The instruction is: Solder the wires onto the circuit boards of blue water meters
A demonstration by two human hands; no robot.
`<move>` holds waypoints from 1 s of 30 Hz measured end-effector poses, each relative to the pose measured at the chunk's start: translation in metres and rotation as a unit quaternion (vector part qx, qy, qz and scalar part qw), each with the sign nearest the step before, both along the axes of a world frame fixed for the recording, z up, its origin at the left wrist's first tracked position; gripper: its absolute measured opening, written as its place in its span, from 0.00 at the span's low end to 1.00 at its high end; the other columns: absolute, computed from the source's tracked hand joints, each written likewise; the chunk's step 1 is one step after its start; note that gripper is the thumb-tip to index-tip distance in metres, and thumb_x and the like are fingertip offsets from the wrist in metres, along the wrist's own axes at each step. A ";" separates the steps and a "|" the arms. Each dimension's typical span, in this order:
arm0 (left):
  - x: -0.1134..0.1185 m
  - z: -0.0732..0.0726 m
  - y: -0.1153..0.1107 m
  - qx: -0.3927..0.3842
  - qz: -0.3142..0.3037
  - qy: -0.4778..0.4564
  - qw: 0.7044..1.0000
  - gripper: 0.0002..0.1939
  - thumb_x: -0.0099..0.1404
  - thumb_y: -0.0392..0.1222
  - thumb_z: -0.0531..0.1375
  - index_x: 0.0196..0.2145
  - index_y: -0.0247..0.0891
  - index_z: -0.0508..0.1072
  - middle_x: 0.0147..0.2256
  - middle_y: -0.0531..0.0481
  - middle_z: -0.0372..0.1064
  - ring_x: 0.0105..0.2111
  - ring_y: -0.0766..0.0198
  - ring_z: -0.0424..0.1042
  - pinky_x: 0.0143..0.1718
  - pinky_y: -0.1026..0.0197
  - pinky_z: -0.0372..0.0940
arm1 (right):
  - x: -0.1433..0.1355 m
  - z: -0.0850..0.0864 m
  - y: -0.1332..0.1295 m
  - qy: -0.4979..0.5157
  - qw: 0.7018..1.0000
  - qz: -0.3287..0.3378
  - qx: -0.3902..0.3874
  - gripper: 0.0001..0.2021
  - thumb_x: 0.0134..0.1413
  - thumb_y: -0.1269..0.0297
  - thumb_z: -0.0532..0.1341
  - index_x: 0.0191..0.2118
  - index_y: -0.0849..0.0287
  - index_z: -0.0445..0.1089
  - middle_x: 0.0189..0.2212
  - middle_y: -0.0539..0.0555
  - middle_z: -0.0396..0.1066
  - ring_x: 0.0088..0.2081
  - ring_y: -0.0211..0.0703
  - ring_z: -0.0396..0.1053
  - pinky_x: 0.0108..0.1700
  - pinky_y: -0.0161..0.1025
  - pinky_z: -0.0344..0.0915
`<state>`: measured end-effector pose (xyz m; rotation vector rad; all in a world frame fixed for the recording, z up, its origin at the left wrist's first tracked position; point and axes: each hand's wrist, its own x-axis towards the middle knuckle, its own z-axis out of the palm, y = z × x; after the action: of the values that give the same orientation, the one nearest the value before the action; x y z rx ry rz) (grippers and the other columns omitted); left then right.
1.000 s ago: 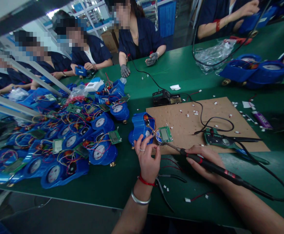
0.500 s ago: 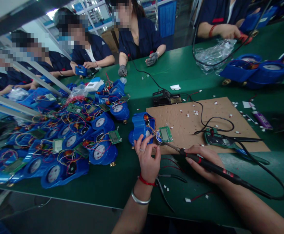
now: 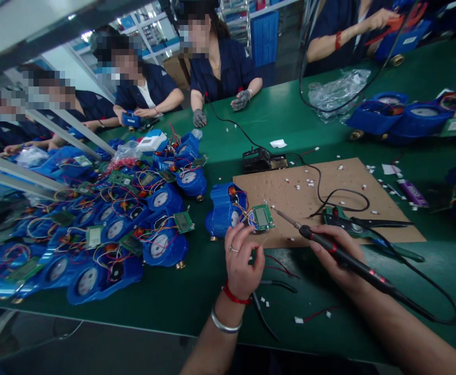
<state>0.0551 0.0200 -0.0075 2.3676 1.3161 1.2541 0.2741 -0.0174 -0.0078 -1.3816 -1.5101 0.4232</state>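
My right hand (image 3: pixel 339 255) is wrapped round a black and red soldering iron (image 3: pixel 353 263). Its metal tip points up and left, just off the right edge of a small green circuit board with a display (image 3: pixel 262 217). Coloured wires join that board to a blue water meter (image 3: pixel 224 208) on its left. Below the board is my left hand (image 3: pixel 245 260), thumb and forefinger pinched together; whatever lies between them is too fine to make out. Black-handled pliers (image 3: pixel 265 317) lie partly hidden behind my left wrist.
Many blue meters with wires (image 3: pixel 114 229) crowd the left. A cardboard sheet (image 3: pixel 302 198) bears small white connectors and green wire strippers (image 3: pixel 345 224). Behind it stands a black iron holder (image 3: pixel 265 159). More meters (image 3: pixel 403 117) and a plastic bag (image 3: pixel 337 94) lie right. Co-workers sit across the table.
The soldering iron's tip has moved from the board's lower edge to beyond its right side. My left hand has drawn slightly down and right. A co-worker at far right has raised a red-handled tool.
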 end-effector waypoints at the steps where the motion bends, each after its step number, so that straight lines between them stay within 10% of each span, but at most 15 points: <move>1: 0.000 0.001 -0.002 0.003 -0.042 0.000 0.999 0.04 0.60 0.32 0.55 0.31 0.38 0.68 0.46 0.44 0.70 0.54 0.55 0.64 0.56 0.45 0.60 | 0.000 -0.001 0.001 0.004 1.000 -0.007 -0.002 0.13 0.53 0.66 0.62 0.45 0.55 0.66 0.38 0.54 0.71 0.37 0.44 0.70 0.38 0.38 0.67; 4: -0.001 0.001 -0.006 0.026 -0.090 -0.025 0.995 0.05 0.60 0.32 0.54 0.29 0.38 0.68 0.43 0.45 0.71 0.49 0.57 0.68 0.51 0.49 0.65 | 0.000 -0.004 0.004 0.017 0.999 -0.034 -0.002 0.13 0.54 0.64 0.62 0.46 0.55 0.66 0.40 0.55 0.70 0.40 0.45 0.69 0.42 0.41 0.66; 13: -0.014 0.003 -0.004 0.048 0.023 -0.098 0.994 0.06 0.62 0.31 0.52 0.29 0.37 0.66 0.41 0.44 0.69 0.47 0.57 0.67 0.50 0.46 0.63 | 0.005 0.017 0.035 0.111 0.986 -0.115 -0.046 0.17 0.53 0.55 0.62 0.47 0.55 0.66 0.37 0.53 0.69 0.34 0.42 0.68 0.35 0.40 0.66; 22: -0.017 0.007 -0.007 0.053 0.002 -0.121 0.991 0.06 0.62 0.30 0.52 0.31 0.37 0.66 0.42 0.44 0.69 0.48 0.57 0.66 0.53 0.45 0.60 | 0.022 0.020 0.171 0.298 0.934 -0.147 -0.133 0.10 0.50 0.58 0.64 0.33 0.60 0.68 0.24 0.49 0.67 0.24 0.33 0.62 0.25 0.31 0.60; 30: -0.017 0.010 -0.008 0.053 0.012 -0.123 0.991 0.08 0.62 0.29 0.51 0.31 0.38 0.68 0.41 0.45 0.70 0.48 0.57 0.66 0.53 0.45 0.61 | 0.017 0.026 0.251 0.322 0.904 -0.119 -0.255 0.12 0.60 0.61 0.58 0.44 0.64 0.67 0.38 0.54 0.68 0.34 0.37 0.69 0.34 0.38 0.69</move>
<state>0.0379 0.0118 0.0020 2.1794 1.2325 1.6000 0.2908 0.2336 0.0181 -1.5813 -0.6936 1.0559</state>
